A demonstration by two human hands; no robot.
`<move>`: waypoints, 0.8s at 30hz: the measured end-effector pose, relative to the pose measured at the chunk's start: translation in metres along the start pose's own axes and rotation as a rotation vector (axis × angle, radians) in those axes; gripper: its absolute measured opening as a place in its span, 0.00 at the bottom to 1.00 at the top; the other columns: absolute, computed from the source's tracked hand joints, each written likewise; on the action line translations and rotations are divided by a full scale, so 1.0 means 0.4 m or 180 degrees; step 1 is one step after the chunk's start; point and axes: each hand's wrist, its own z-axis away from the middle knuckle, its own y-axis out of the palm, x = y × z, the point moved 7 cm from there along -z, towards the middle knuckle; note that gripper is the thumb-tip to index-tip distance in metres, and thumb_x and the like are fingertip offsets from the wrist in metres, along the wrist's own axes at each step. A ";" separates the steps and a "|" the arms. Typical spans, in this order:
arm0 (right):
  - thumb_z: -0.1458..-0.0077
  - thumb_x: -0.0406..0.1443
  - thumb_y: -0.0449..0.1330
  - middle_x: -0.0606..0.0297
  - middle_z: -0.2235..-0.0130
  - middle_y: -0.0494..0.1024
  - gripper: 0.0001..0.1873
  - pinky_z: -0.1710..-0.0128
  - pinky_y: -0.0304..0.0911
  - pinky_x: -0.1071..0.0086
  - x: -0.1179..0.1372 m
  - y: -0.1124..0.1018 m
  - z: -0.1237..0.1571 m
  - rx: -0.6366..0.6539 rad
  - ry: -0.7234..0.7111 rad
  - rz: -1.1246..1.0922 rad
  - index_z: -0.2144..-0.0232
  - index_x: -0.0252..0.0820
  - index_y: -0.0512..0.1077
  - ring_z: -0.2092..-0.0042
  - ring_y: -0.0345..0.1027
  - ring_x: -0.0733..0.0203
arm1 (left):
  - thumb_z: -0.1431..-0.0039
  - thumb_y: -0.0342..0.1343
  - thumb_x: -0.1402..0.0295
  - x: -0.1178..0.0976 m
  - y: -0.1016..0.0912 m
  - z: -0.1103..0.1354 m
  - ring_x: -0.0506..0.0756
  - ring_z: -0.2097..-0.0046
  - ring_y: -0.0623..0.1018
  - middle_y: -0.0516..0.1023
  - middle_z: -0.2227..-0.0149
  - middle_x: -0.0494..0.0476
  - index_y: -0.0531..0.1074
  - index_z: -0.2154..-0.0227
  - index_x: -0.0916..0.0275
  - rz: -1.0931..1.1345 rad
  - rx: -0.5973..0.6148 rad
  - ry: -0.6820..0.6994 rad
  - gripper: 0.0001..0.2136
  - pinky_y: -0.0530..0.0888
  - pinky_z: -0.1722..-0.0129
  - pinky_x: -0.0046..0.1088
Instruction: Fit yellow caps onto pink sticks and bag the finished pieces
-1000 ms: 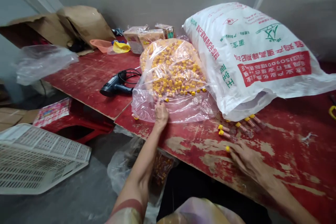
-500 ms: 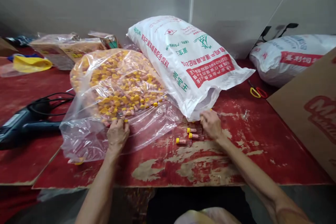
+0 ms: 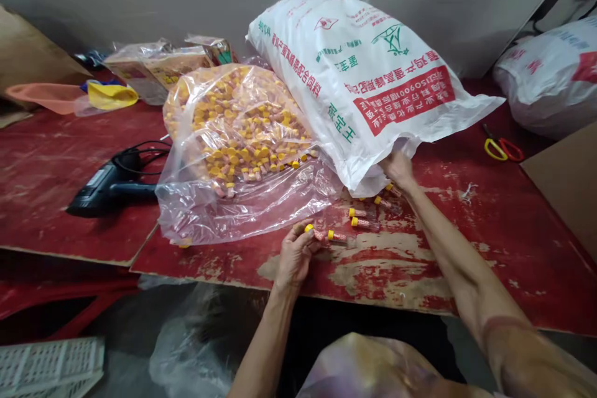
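The left hand [image 3: 293,256] has left the clear bag [image 3: 242,217], its fingers [image 3: 302,235] clenching a yellow-capped tube [image 3: 317,234]. The right hand [image 3: 397,169] has reached the white sack [image 3: 373,74], fingers hidden, grip unclear.

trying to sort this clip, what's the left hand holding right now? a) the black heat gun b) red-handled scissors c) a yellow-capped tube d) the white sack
c, the left hand pinches a yellow-capped tube in its fingers, while the scissors lie well off to the right on the red tabletop.
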 end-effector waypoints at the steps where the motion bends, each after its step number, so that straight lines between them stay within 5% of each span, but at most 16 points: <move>1: 0.51 0.42 0.62 0.57 0.62 0.75 0.26 0.60 0.66 0.60 -0.009 -0.024 0.043 -0.0060 0.0081 -0.0090 0.53 0.34 0.64 0.62 0.71 0.54 | 0.65 0.69 0.71 0.011 -0.001 0.009 0.52 0.70 0.77 0.75 0.74 0.50 0.73 0.66 0.65 0.0091 -0.0050 0.0009 0.19 0.75 0.65 0.32; 6: 0.55 0.44 0.66 0.65 0.67 0.74 0.21 0.73 0.65 0.70 -0.028 -0.051 0.342 0.0175 0.0445 -0.1612 0.63 0.42 0.63 0.73 0.68 0.64 | 0.63 0.70 0.69 0.043 -0.022 0.031 0.45 0.72 0.74 0.76 0.70 0.50 0.74 0.65 0.64 0.0163 -0.0431 0.0618 0.19 0.71 0.72 0.20; 12: 0.50 0.39 0.63 0.67 0.67 0.73 0.13 0.74 0.63 0.73 0.035 0.068 0.612 0.1016 0.0208 -0.1955 0.64 0.44 0.64 0.73 0.65 0.66 | 0.56 0.67 0.64 0.090 -0.033 0.043 0.47 0.74 0.74 0.75 0.71 0.49 0.69 0.62 0.62 -0.0113 -0.0599 0.1023 0.18 0.71 0.74 0.21; 15: 0.48 0.34 0.59 0.64 0.63 0.73 0.09 0.63 0.66 0.69 0.093 0.120 0.654 0.1589 -0.0593 -0.1393 0.62 0.44 0.69 0.63 0.68 0.62 | 0.59 0.68 0.66 0.083 -0.039 0.048 0.46 0.73 0.74 0.73 0.69 0.48 0.70 0.64 0.62 0.0063 -0.0679 0.1118 0.18 0.70 0.74 0.20; 17: 0.46 0.33 0.57 0.61 0.59 0.73 0.10 0.54 0.64 0.66 0.105 0.125 0.645 0.1495 -0.0888 -0.1238 0.60 0.43 0.71 0.56 0.68 0.60 | 0.62 0.69 0.68 0.073 -0.047 0.054 0.45 0.72 0.73 0.72 0.69 0.47 0.70 0.66 0.62 0.0251 -0.0763 0.1142 0.18 0.69 0.73 0.18; 20: 0.44 0.35 0.56 0.59 0.55 0.73 0.12 0.51 0.64 0.64 0.080 0.105 0.602 0.1016 -0.0632 -0.1299 0.57 0.43 0.72 0.52 0.67 0.58 | 0.63 0.69 0.69 0.070 -0.051 0.069 0.44 0.72 0.73 0.72 0.69 0.48 0.72 0.67 0.62 0.0326 -0.0754 0.1032 0.17 0.68 0.74 0.17; 24: 0.45 0.38 0.59 0.61 0.56 0.74 0.14 0.53 0.65 0.65 0.071 0.086 0.587 0.1138 -0.0493 -0.1476 0.56 0.44 0.73 0.54 0.69 0.58 | 0.61 0.69 0.67 0.098 -0.034 0.096 0.45 0.73 0.72 0.75 0.68 0.50 0.75 0.65 0.63 0.0075 -0.0572 0.0719 0.17 0.69 0.74 0.19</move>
